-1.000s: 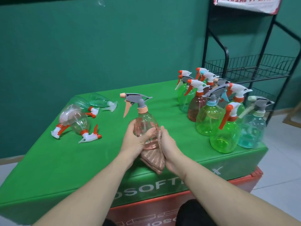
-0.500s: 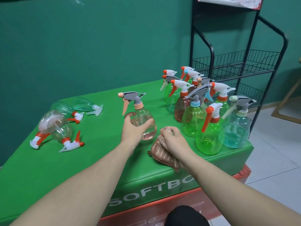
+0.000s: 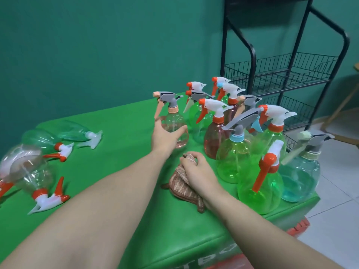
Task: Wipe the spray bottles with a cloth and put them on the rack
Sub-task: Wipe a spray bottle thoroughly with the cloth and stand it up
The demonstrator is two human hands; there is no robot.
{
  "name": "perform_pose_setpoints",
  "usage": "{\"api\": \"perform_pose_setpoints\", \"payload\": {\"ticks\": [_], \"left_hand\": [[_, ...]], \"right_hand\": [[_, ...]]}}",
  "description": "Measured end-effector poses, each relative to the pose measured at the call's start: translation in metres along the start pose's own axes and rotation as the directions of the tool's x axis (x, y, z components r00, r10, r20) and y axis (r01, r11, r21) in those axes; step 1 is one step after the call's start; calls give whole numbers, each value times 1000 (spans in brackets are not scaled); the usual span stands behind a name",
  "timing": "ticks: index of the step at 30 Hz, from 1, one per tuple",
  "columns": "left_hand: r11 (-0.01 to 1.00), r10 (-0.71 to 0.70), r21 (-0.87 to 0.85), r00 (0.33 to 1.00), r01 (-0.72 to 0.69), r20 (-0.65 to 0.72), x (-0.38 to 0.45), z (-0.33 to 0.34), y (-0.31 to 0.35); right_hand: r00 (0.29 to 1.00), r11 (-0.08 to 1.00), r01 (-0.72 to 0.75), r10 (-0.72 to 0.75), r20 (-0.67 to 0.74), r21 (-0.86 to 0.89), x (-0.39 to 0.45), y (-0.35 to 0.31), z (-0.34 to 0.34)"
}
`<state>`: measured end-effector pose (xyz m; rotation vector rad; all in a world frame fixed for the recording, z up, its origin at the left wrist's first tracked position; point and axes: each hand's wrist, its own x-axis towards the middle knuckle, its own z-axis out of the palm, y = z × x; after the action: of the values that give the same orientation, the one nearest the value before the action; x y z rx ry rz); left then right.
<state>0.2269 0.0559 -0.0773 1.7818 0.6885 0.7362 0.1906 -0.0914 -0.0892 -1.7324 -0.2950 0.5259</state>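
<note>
Clear, glossy plastic is seen in the pink spray bottle (image 3: pixel 175 131). A ribbed woven fabric is shown by the cloth (image 3: pixel 182 186). The rack (image 3: pixel 279 74) is made of matt black metal wire.

A plain indoor room: teal painted wall (image 3: pixel 87 55), tiled floor (image 3: pixel 334 220), green padded table (image 3: pixel 126 117), black wire rack (image 3: pixel 281 74)

Pink spray bottle (image 3: pixel 175 131) upright on table; brown cloth (image 3: pixel 183 186) bunched nearby

Table cover (image 3: pixel 120 121) showing bright green; cloth (image 3: pixel 184 188) showing brown stripes; rack (image 3: pixel 287 74) showing black; wall (image 3: pixel 97 45) showing teal.
</note>
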Motion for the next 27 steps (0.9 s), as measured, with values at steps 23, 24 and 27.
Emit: {"api": "perform_pose_setpoints", "payload": {"ticks": [23, 24, 27], "left_hand": [[982, -115, 165, 987, 95, 110, -4, -53, 2], [981, -110, 172, 988, 91, 110, -12, -64, -1], [977, -84, 206, 990, 60, 111, -37, -99, -10]], "right_hand": [[997, 1000, 10, -11, 70, 15, -6, -17, 28], [996, 1000, 16, -17, 84, 13, -12, -18, 33], [992, 1000, 23, -23, 121, 2, -31, -22, 49]]}}
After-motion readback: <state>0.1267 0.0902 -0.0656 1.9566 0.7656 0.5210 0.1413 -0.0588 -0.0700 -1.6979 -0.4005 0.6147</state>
